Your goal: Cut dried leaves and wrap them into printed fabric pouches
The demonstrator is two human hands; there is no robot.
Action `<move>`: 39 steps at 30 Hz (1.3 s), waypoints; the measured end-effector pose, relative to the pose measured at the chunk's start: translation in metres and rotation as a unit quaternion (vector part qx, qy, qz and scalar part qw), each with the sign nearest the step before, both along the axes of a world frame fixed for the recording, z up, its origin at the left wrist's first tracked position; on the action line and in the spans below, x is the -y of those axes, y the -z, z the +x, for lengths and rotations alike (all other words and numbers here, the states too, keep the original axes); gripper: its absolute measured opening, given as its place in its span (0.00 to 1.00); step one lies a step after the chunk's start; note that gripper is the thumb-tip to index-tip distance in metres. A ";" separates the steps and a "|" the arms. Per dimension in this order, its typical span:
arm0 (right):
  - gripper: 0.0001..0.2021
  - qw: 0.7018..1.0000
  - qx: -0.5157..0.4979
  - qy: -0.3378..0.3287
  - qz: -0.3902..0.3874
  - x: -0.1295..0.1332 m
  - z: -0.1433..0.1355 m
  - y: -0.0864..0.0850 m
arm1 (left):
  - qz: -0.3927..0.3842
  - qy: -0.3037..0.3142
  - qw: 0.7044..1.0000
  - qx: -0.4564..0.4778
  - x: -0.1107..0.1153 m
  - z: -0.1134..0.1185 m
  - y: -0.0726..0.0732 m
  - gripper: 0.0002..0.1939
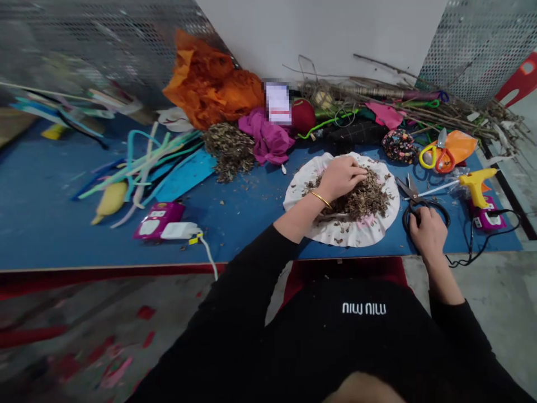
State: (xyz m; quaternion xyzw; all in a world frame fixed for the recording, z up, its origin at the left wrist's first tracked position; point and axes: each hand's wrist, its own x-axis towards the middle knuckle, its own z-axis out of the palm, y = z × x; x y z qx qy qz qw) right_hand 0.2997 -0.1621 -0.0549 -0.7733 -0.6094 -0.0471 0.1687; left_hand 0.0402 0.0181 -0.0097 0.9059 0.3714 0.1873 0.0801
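On the blue table lies a round white cloth [293, 193] with a ruffled edge, bearing a heap of dry brown leaves [369, 196]. My left hand [342, 178], a gold bangle at its wrist, reaches onto the heap with its fingers bent down into the leaves; what the fingertips hold is hidden. To the right of the cloth, my right hand [428, 230] is closed round a handle of the black scissors [413, 193]. Their blades are spread apart and point away from me, next to the cloth's right edge.
A yellow glue gun [477, 184] and its cord lie at the right, near yellow-and-red scissors [436, 157]. Orange paper [213, 84], purple cloth [268, 137] and twigs [373, 92] line the back. Pipe cleaners [140, 165] and a purple power strip [158, 219] lie left.
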 end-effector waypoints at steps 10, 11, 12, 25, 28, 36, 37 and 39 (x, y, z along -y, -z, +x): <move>0.09 0.999 0.021 0.007 -0.031 0.001 -0.003 -0.001 | -0.015 0.040 0.991 -0.128 0.058 0.008 -0.009 0.23; 0.10 0.999 0.021 0.009 -0.034 0.001 -0.003 -0.001 | -0.023 0.030 0.991 -0.127 0.057 0.009 -0.007 0.18; 0.10 0.999 0.019 0.009 -0.036 0.000 -0.003 -0.001 | -0.028 0.014 0.993 -0.111 0.055 0.010 -0.006 0.15; 0.10 1.000 0.014 0.000 -0.013 0.000 0.000 0.002 | -0.153 -0.101 0.982 0.054 0.021 -0.002 -0.001 0.15; 0.10 1.000 0.016 -0.004 -0.006 0.000 0.001 0.004 | -0.187 -0.042 0.980 0.046 0.021 -0.012 -0.005 0.17; 0.10 1.000 0.012 0.003 -0.015 0.000 0.000 0.000 | -0.227 -0.055 0.963 0.134 0.024 -0.024 -0.004 0.25; 0.10 1.000 0.009 0.003 -0.016 0.000 0.000 -0.001 | -0.221 -0.069 0.962 0.143 0.025 -0.023 -0.002 0.22; 0.10 1.000 0.005 0.003 -0.017 -0.001 0.000 -0.001 | -0.200 -0.095 0.963 0.153 0.027 -0.021 0.000 0.17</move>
